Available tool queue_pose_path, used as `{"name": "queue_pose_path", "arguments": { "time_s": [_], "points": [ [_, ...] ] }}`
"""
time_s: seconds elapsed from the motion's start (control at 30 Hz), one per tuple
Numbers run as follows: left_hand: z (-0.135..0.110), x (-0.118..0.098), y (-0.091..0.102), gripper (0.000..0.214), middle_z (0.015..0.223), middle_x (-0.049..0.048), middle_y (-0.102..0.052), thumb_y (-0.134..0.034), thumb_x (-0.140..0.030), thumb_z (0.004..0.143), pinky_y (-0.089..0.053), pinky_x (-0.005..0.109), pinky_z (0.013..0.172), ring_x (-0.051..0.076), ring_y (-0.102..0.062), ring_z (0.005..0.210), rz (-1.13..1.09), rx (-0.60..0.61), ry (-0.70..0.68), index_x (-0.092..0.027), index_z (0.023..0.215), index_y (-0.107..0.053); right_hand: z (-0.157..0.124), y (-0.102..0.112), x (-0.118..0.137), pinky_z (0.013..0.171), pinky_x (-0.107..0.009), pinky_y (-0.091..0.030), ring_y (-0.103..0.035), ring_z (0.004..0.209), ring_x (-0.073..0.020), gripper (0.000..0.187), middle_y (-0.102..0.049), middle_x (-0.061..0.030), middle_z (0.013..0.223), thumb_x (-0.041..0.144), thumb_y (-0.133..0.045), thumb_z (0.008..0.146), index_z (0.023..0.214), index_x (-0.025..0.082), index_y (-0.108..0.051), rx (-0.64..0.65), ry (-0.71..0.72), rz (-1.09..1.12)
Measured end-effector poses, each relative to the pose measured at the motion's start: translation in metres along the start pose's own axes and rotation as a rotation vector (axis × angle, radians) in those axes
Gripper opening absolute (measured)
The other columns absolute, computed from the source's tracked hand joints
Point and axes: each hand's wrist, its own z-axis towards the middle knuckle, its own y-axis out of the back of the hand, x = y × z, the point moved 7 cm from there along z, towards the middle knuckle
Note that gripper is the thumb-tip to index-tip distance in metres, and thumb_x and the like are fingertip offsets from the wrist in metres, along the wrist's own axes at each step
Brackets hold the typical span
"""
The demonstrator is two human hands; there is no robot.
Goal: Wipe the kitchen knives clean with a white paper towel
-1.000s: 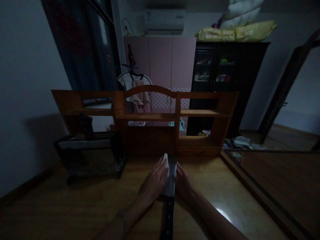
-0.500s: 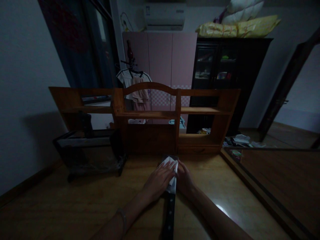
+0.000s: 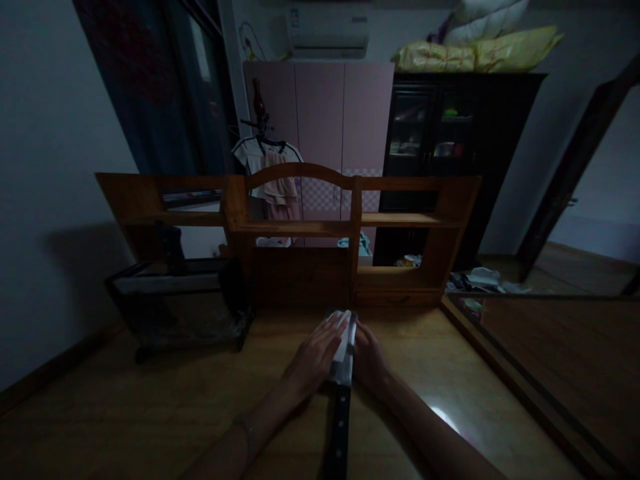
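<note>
A large knife lies on the wooden desk (image 3: pixel 175 400), its dark handle (image 3: pixel 340 427) pointing towards me and its blade (image 3: pixel 342 373) pointing away. A sheet of white paper (image 3: pixel 345 332) is folded up over the far end of the blade. My left hand (image 3: pixel 314 359) rests on the left side of the blade, fingers stretched flat against the paper. My right hand (image 3: pixel 371 360) is at the blade's right side, fingers curled in against the paper's edge. The room is dim, so the fingertips are hard to make out.
A wooden shelf unit (image 3: pixel 300 233) stands along the desk's far edge. A dark wire rack (image 3: pixel 175 300) sits at the left. Behind are a pink wardrobe (image 3: pixel 320 120), a dark cabinet (image 3: pixel 440 147) with bedding on top, and an air conditioner (image 3: pixel 327 32). A mirror-like panel (image 3: pixel 550 353) lies at the right.
The white paper has been shifted and folded over the blade tip, lying flatter half a second ago and now raised into a narrow fold. Both hands stayed at the blade.
</note>
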Motion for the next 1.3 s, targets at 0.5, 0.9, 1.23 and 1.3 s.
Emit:
{"name": "queue_pose_path", "arguments": {
  "time_s": [0.5,0.9,1.23,1.3],
  "points": [
    [0.001,-0.023,-0.008,0.041,0.142,-0.0026,-0.036,-0.024,-0.027,0.098,-0.025,0.037,0.111,0.013,-0.028,0.133,0.051,0.161,-0.157,-0.029,0.138,-0.032,-0.003,-0.006,-0.002,0.081,-0.027,-0.044,-0.064,0.074,-0.0150,0.026,-0.069,-0.0031,0.075,0.036,-0.054,0.081,0.084,0.013,-0.066,0.048,-0.136,0.144],
    [0.000,0.007,-0.004,0.039,0.140,-0.0010,-0.041,-0.027,-0.029,0.097,-0.025,0.039,0.111,0.014,-0.029,0.132,0.109,-0.002,0.019,-0.028,0.134,-0.039,-0.002,0.000,0.006,0.074,-0.033,-0.050,-0.064,0.079,-0.0185,0.016,-0.070,-0.0008,0.078,0.032,-0.054,0.080,0.087,0.022,-0.065,-0.031,0.015,0.003],
    [0.000,-0.020,0.008,0.042,0.144,-0.0002,-0.034,-0.026,-0.025,0.097,-0.027,0.039,0.111,0.015,-0.027,0.133,0.067,0.009,-0.135,-0.025,0.138,-0.032,0.001,0.004,0.002,0.077,-0.030,-0.048,-0.065,0.077,-0.0166,0.018,-0.070,-0.0014,0.079,0.029,-0.055,0.079,0.088,0.018,-0.066,-0.037,-0.020,0.062],
    [0.000,-0.029,0.003,0.041,0.142,-0.0003,-0.037,-0.027,-0.025,0.097,-0.028,0.037,0.110,0.015,-0.029,0.132,0.071,0.073,-0.189,-0.026,0.138,-0.034,0.002,0.006,0.001,0.079,-0.029,-0.047,-0.065,0.079,-0.0166,0.019,-0.070,-0.0025,0.080,0.030,-0.055,0.079,0.086,0.016,-0.066,-0.039,-0.047,0.096]
  ]
}}
